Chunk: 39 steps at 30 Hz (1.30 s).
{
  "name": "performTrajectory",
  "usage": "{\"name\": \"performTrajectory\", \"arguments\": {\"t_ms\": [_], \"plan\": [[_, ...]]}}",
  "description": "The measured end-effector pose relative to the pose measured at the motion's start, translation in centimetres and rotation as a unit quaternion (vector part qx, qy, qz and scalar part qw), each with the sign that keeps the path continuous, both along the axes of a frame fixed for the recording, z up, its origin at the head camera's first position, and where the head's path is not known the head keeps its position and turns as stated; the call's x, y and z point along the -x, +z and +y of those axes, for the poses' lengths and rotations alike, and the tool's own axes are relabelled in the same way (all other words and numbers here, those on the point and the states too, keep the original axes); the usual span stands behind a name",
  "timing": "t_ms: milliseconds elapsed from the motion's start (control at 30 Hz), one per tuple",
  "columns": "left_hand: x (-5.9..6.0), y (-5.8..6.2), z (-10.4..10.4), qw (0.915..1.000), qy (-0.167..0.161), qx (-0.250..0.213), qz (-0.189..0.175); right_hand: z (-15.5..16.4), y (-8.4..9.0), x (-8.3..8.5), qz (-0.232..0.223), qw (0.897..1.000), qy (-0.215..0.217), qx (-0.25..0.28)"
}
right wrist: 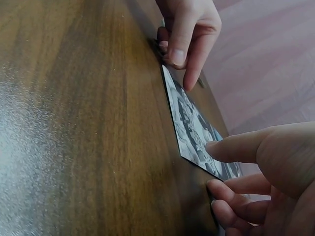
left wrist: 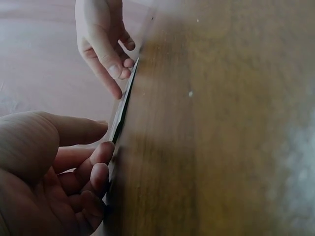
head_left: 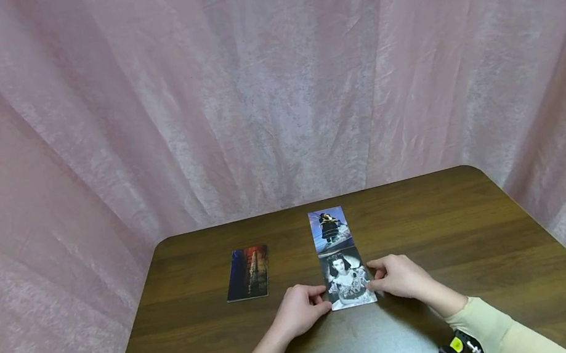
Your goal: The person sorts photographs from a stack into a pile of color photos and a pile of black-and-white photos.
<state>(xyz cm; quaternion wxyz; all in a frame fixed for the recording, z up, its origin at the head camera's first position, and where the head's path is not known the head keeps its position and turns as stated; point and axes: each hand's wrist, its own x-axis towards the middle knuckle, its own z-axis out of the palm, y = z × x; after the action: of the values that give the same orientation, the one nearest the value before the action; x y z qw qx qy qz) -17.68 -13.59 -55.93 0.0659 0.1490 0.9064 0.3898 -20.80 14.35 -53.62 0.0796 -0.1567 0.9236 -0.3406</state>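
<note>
A black-and-white portrait photo card [head_left: 346,278] lies flat on the dark wooden table [head_left: 436,219], just below a colour photo card [head_left: 329,228] that shows a couple. My left hand [head_left: 319,300] holds its left edge, thumb over the top and fingers curled against the side. My right hand [head_left: 380,277] pinches its right edge. In the right wrist view the thumb of my right hand [right wrist: 216,164] rests on the card [right wrist: 194,130] with the left hand [right wrist: 179,59] at the far side. The left wrist view shows the card [left wrist: 125,105] edge-on.
A third card [head_left: 248,272], dark blue and red, lies to the left on the table. Pink curtain cloth [head_left: 267,79] hangs round the table's back and sides. Bare wood stretches to the right and along the front edge.
</note>
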Motion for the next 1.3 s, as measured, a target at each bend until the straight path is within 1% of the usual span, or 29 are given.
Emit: {"name": "performTrajectory", "arguments": {"t_ms": [333,433,567,700,1000,1200,1300], "plan": [[0.5,0.1,-0.8,0.9999,0.005,-0.015,-0.007,0.2,0.1,0.7,-0.013,1.000,0.008,0.005],[0.6,0.3,-1.3,0.9998,0.006,-0.019,-0.004,0.2,0.1,0.9,-0.012,1.000,0.010,0.012],[0.6,0.6,-2.3,0.9994,0.016,-0.031,-0.007,0.0,0.2,1.1,-0.005,1.000,0.005,0.022],[0.6,0.8,-3.7,0.9987,0.032,-0.039,-0.008,-0.7,0.2,1.3,0.001,0.999,-0.004,0.038],[0.4,0.7,-7.1,0.9968,0.067,-0.045,0.005,-3.2,-0.1,1.8,0.004,0.997,-0.006,0.071],[0.4,0.6,-9.2,0.9933,0.105,-0.046,0.015,-5.0,0.2,2.0,0.011,0.996,0.000,0.085],[0.4,0.6,-10.0,0.9908,0.127,-0.046,0.014,-5.8,0.3,2.1,0.012,0.995,0.005,0.096]]}}
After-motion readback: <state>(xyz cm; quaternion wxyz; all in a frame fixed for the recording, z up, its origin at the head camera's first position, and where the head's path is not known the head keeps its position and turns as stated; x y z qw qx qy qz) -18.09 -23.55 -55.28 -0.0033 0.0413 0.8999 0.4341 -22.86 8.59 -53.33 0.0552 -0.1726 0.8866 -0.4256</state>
